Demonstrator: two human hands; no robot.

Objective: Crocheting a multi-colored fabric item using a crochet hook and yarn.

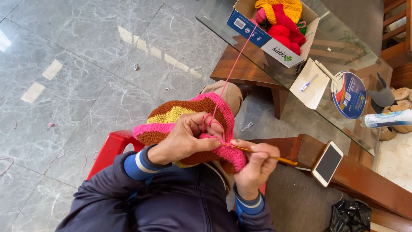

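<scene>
My left hand grips a crocheted piece striped in pink, brown and yellow, with pink yarn looped over its fingers. My right hand holds a thin orange crochet hook, its tip at the pink edge of the piece next to my left thumb. A pink yarn strand runs up from the work to a cardboard box on the glass table, which holds red, yellow and pink yarn.
The glass-topped wooden table carries a paper sheet with a pen, a round blue fan-like disc and a white tube. A phone rests on a wooden armrest. A red plastic stool is beneath me; a black bag lies lower right.
</scene>
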